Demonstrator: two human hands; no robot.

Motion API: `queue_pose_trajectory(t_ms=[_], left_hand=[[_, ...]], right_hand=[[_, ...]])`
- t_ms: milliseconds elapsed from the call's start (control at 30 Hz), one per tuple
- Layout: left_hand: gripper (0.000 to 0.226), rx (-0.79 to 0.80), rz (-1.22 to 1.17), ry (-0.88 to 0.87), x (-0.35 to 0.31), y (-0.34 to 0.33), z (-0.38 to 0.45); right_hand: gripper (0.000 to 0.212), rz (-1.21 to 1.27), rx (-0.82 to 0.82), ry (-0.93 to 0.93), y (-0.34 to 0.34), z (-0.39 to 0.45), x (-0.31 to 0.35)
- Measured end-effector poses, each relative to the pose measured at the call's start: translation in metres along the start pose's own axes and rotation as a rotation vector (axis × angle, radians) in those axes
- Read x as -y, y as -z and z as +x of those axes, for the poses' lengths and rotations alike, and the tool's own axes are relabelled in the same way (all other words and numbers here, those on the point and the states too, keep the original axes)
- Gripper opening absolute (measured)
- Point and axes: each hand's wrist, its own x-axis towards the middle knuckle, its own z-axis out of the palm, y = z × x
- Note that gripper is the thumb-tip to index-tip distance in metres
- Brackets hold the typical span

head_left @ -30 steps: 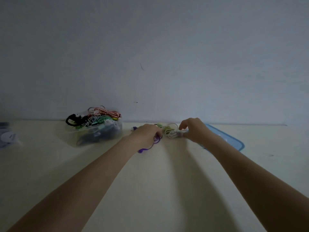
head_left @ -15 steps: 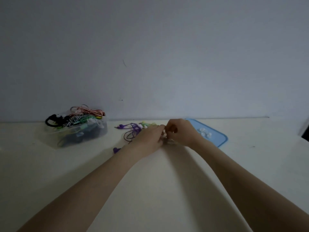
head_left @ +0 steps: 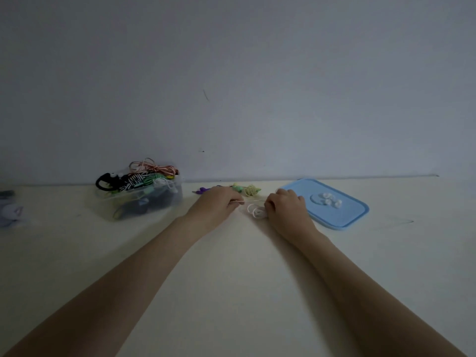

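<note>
my left hand (head_left: pixel 219 204) pinches a thin end of the white cord (head_left: pixel 256 211) between thumb and fingertips, and my right hand (head_left: pixel 286 208) has its fingers curled on the looped part of it; the hands are apart with a short strand pulled straight between them and the loops lying on the table (head_left: pixel 231 279) just left of my right hand

around: well left of my left hand one clear box (head_left: pixel 164 202) heaped with mixed cables (head_left: pixel 144 176), black, striped, green, orange, too tangled to count; just past my left hand one purple cord (head_left: pixel 201 191), mostly hidden behind my knuckles; past the gap between the hands one small green piece (head_left: pixel 237 187) and one yellow-green wound bundle (head_left: pixel 251 189), both near the wall (head_left: pixel 231 73); right of my right hand, close to touching the wrist side, one blue lid (head_left: pixel 342 215) lying flat with a few small white bits (head_left: pixel 328 198) on it, three or four, can't tell exactly; far left of my left hand some grey stuff (head_left: pixel 10 212) at the frame edge, blurred

nothing lies over the cord besides my own fingers

count: two hands, one white cord, one box, one lid

vs half a second ago: hands were pressed together over the cord, now spread apart with the strand stretched; the purple cord showed more then, now my left hand covers most of it
</note>
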Motion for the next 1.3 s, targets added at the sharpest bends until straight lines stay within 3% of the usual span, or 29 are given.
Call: queue_pose_trajectory(t_ms=[100,200,300,433,500,567,633,767,867,1100,1167,1300], left_hand=[[0.018,-0.127,-0.143,0.091,0.001,0.013,0.002],[0.013,-0.156,-0.351,0.172,-0.009,0.025,0.007],[0.021,-0.123,-0.786,0.325,-0.022,0.033,0.011],[0.016,-0.195,-1.306,0.489,-0.041,0.032,0.016],[0.015,-0.151,-1.563,0.509,-0.055,0.025,0.019],[0.017,-0.041,-1.66,0.5,-0.066,0.017,0.021],[0.02,0.015,-1.61,0.492,-0.072,0.009,0.026],[0.016,0.091,-1.593,0.552,-0.083,-0.004,0.035],[0.008,0.164,-1.617,0.536,-0.088,-0.011,0.039],[0.026,0.178,-1.616,0.458,-0.083,-0.018,0.031],[0.022,0.146,-1.464,0.433,-0.085,-0.017,0.031],[0.027,0.014,-0.806,0.259,-0.088,-0.019,0.031]], right_hand=[[0.031,0.002,-0.017,0.005,-0.001,0.001,0.0],[0.03,-0.024,-0.045,-0.024,-0.001,0.0,0.0],[0.027,-0.023,-0.086,-0.084,0.0,0.0,-0.001],[0.026,-0.035,-0.068,-0.081,-0.002,0.0,-0.001],[0.025,0.062,-0.058,-0.087,0.003,0.0,-0.004],[0.021,0.244,-0.043,-0.122,0.013,0.004,-0.009],[0.02,0.3,-0.026,-0.119,0.026,0.008,-0.019],[0.031,0.179,-0.1,-0.201,0.052,0.009,-0.05],[0.028,0.1,-0.115,-0.289,0.06,0.006,-0.073],[0.025,-0.045,-0.01,-0.29,0.048,-0.003,-0.088],[0.026,-0.065,-0.014,-0.29,0.048,-0.002,-0.087],[0.021,-0.066,-0.023,-0.297,0.053,-0.001,-0.082]])
